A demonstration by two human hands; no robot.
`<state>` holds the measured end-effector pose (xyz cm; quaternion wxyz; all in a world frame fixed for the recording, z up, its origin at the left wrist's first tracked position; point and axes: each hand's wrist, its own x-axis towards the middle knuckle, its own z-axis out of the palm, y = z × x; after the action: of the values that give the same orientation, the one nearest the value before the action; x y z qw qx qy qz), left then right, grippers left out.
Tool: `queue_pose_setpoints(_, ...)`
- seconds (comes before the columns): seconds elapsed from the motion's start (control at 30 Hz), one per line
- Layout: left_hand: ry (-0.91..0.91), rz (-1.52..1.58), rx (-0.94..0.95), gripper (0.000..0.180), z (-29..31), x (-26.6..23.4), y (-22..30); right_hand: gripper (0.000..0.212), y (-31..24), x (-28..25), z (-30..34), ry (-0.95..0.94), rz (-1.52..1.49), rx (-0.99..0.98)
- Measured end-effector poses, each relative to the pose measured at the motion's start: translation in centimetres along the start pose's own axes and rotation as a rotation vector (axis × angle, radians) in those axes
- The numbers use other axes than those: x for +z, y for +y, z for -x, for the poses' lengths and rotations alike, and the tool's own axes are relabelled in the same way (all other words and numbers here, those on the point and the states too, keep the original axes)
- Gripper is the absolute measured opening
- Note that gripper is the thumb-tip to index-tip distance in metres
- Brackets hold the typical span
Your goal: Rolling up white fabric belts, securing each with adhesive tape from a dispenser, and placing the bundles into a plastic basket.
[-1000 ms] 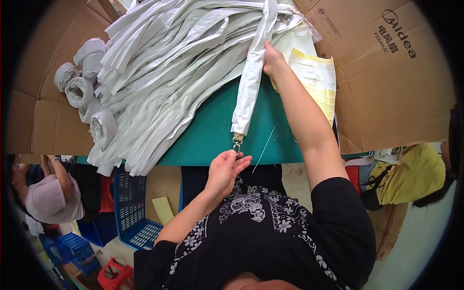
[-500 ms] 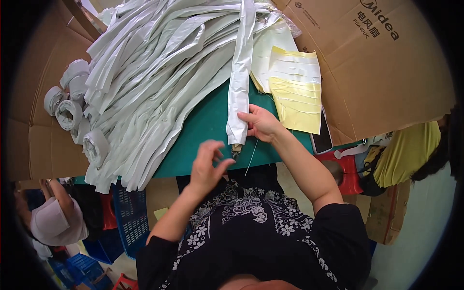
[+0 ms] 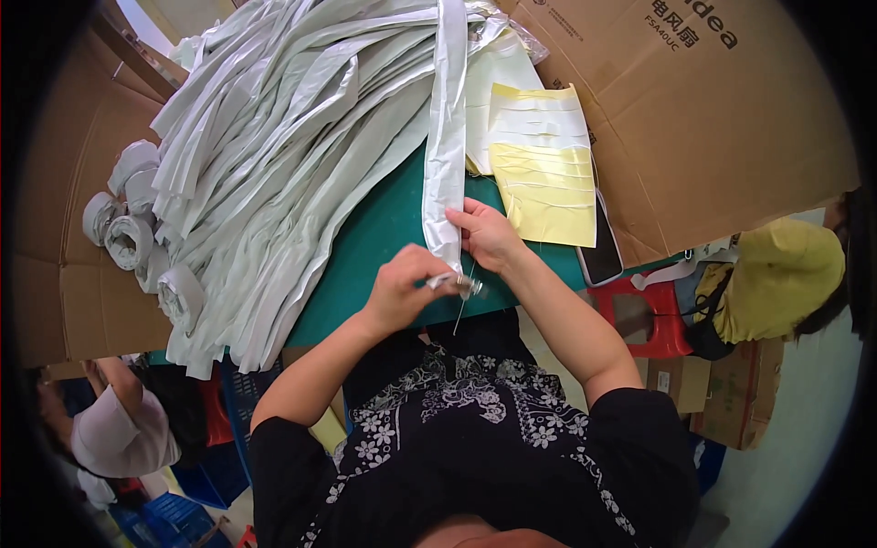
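A long white film-like strip (image 3: 443,146) runs down over the table to the front edge. My right hand (image 3: 489,236) grips its right edge close to the lower end, thumb on top. At that lower end my left hand (image 3: 399,285) is closed in a pinch on the strip's tip. A small metal fitting (image 3: 471,288), blurred by motion, sticks out to the right of those fingers. A thin thread hangs below it. To the left a big heap of similar white strips (image 3: 301,155) spreads across the table.
The green table (image 3: 352,265) has rolled white strips (image 3: 128,239) at its left. Yellow and white paper sheets (image 3: 544,187) and a phone (image 3: 600,247) lie right of my hands. Cardboard (image 3: 713,137) borders the far right. Other people sit at both sides, near a red stool (image 3: 658,320).
My left hand has come in to the strip's lower end and closed there. The metal fitting has swung to the right. My right hand keeps its hold.
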<state>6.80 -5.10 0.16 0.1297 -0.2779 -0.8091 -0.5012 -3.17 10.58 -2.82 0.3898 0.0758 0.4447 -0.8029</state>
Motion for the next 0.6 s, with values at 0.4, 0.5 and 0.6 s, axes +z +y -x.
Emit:
queue_pose_setpoints(0.4,0.137,0.819,-1.139,0.023,-2.5,-0.1,-0.3,0.048,-0.5,-1.1,0.8,-0.268,0.315,-0.343)
queue_pose_setpoints(0.5,0.139,0.904,-1.211,0.028,-3.0,-0.4,-1.4,0.042,-0.8,-2.2,1.2,-0.379,0.541,-0.258)
queue_pose_setpoints(0.6,0.186,1.000,-1.290,0.028,-3.3,-0.3,-2.1,0.040,-0.6,-1.7,2.2,-0.421,0.568,-0.229)
